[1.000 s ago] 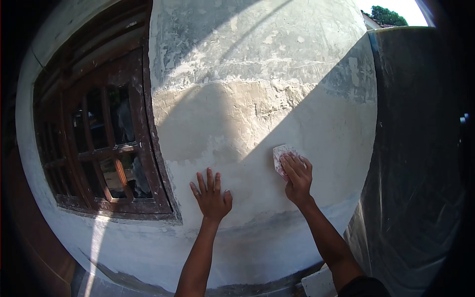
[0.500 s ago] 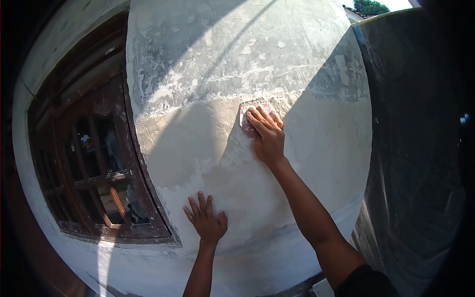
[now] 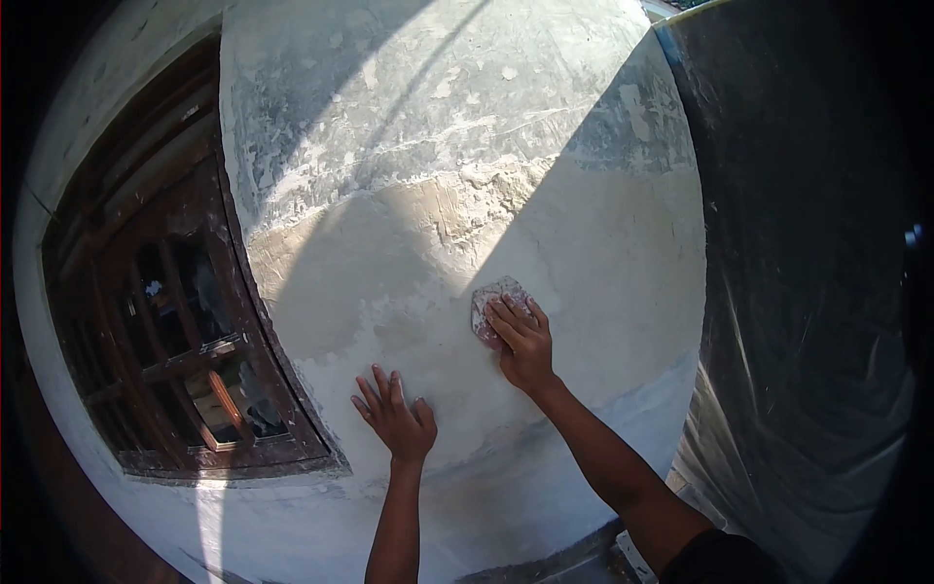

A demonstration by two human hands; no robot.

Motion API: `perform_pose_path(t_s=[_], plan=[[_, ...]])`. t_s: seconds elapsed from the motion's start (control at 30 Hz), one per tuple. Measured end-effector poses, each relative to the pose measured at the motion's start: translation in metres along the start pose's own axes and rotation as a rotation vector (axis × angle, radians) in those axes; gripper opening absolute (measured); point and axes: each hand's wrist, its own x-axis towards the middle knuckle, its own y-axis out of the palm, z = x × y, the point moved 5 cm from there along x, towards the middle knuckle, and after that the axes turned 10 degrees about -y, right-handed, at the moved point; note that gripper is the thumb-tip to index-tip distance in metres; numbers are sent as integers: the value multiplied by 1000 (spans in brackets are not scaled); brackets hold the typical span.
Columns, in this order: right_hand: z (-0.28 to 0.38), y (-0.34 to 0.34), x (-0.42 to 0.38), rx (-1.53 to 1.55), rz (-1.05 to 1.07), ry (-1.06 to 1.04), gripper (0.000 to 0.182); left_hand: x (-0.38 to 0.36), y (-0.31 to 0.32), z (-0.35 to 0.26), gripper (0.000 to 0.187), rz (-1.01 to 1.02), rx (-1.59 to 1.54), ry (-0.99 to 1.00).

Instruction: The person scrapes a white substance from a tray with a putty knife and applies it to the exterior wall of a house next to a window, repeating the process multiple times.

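My right hand (image 3: 525, 348) presses a reddish, white-smeared piece of sandpaper (image 3: 501, 287) flat against the plastered wall (image 3: 613, 282). Its fingers lie over the sheet, hiding part of it. Lower and to the left, my left hand (image 3: 397, 420) rests on the same wall, fingers spread, with nothing in it. Around both hands the plaster is beige and fairly smooth. Above the sandpaper runs a rough, flaking band (image 3: 477, 200), and higher up the surface is patchy grey and white.
A dark brown wooden window frame (image 3: 243, 341) with glass panes is set in the wall at the left. Dark plastic sheeting (image 3: 798, 292) hangs along the right side. Sunlight and shadow cross the upper wall.
My right hand has slid down the wall with the sandpaper, uncovering the rough band. My left hand stays in about the same place. The view has shifted slightly.
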Motion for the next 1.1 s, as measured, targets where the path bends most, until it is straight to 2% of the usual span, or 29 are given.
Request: perform_pose_path(t_s=[0.2,0.23,0.3,0.33,0.4,0.43,0.53,0.57,0.63,0.77,0.83,0.87,0.93,0.97,1.03,1.07,1.1], plan=[[56,-43,-136,28,289,36,50,-9,3,1,64,1,37,15],[66,-45,-146,26,288,30,50,-10,2,3,64,-5,35,13],[64,-53,-155,236,128,165,44,-10,6,2,63,-17,51,14],[65,-55,-133,233,135,161,44,-7,7,0,63,-17,46,6],[44,-42,-96,667,-6,834,34,-9,3,1,63,-7,54,12],[39,-42,-63,797,-101,894,29,-12,2,1,63,9,60,11],[7,-32,16,1166,-335,910,30,-8,2,0,62,-15,48,10],[2,-32,32,1166,-332,906,30,-9,1,1,62,-10,51,10],[-2,-30,56,1383,-386,935,33,-8,2,1,62,-14,50,11],[-4,-26,72,1449,-390,947,33,-10,3,2,61,-16,62,5],[-8,-27,83,1258,-439,928,32,-11,3,3,61,-9,69,-4],[-12,-22,90,1260,-432,931,32,-11,4,2,60,-14,71,-9],[-18,-25,120,700,-275,599,37,-10,4,2,59,-13,79,-19],[-25,-17,130,704,-271,604,37,-9,3,2,58,-26,70,-12],[-1,-18,161,-159,-275,-209,48,-12,3,2,57,-35,63,-5],[-5,-5,163,-162,-175,-164,55,-12,3,3,56,-23,70,-12],[-6,6,160,-183,-147,-156,54,-12,5,4,55,-14,76,-19]])
